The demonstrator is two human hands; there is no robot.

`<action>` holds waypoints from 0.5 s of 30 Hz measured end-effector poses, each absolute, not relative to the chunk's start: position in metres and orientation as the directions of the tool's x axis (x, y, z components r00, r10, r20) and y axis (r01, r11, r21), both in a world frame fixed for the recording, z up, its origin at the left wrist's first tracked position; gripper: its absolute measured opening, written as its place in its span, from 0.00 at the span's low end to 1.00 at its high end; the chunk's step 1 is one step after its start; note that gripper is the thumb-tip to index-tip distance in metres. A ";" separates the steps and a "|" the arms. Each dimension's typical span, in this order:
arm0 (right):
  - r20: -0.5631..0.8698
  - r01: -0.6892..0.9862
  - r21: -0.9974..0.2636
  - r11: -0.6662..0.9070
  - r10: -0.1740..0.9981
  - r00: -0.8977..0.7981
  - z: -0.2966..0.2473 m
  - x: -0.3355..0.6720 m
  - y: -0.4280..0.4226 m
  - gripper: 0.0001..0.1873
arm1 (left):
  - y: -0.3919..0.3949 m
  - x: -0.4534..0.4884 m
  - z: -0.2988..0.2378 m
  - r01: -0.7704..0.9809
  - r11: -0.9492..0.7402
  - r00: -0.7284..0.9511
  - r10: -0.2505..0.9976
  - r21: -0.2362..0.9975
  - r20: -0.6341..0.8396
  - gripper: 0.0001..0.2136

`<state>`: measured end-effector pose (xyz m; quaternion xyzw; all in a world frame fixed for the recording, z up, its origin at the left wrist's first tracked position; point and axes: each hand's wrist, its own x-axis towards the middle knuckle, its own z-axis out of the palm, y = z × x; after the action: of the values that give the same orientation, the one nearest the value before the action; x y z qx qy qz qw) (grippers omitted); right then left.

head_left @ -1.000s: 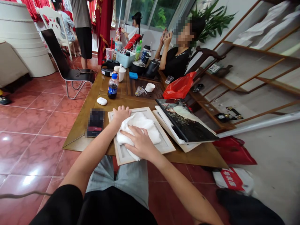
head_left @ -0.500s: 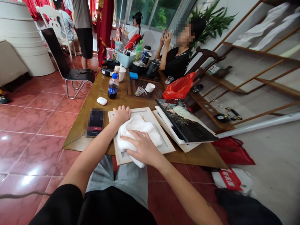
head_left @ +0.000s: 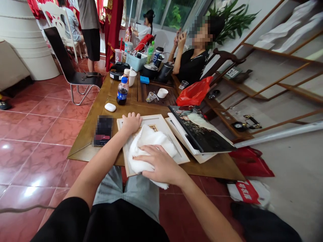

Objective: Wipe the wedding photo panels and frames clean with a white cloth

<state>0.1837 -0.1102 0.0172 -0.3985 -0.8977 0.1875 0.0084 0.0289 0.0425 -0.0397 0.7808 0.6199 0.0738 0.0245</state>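
A light-framed picture [head_left: 177, 147] lies at the near edge of the wooden table, with part of a gold-brown inner border showing. My left hand [head_left: 131, 123] rests flat on its far left corner, fingers spread, holding nothing. Over the picture's middle and near edge is a bunched white cloth [head_left: 148, 135]. My right hand [head_left: 157, 163] presses down on this cloth with its fingers around it. The cloth hides most of the picture's centre, and one end hangs past the near edge.
Left of the picture lie a phone [head_left: 103, 129] and a white earbud case [head_left: 110, 107]. A cola bottle [head_left: 122, 91] stands beyond. Stacked boards with a black cover [head_left: 202, 131] and a red bag [head_left: 194, 92] are on the right. Across the table sits a person [head_left: 190, 64].
My right hand and the white cloth have shifted slightly right and toward me, uncovering more of the picture's inner border. My left hand stays on the corner.
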 end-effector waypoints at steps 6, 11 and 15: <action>-0.063 0.770 -0.311 0.557 0.797 -0.601 0.003 0.174 -0.098 0.27 | 0.041 0.030 -0.035 0.967 -0.219 0.212 0.975 0.131 0.066 0.22; 0.039 0.752 -0.393 0.529 0.827 -0.561 -0.006 0.165 -0.091 0.27 | 0.042 0.031 -0.029 0.971 -0.201 0.200 0.980 0.131 0.018 0.22; 0.031 0.700 -0.423 0.575 0.782 -0.623 -0.003 0.163 -0.095 0.28 | 0.041 0.030 -0.029 0.970 -0.210 0.209 0.978 0.123 0.022 0.22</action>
<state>0.1629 -0.0955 -0.0032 -0.4206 -0.8808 0.1887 0.1078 0.0298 0.0408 -0.0290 0.7764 0.6271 0.0472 0.0413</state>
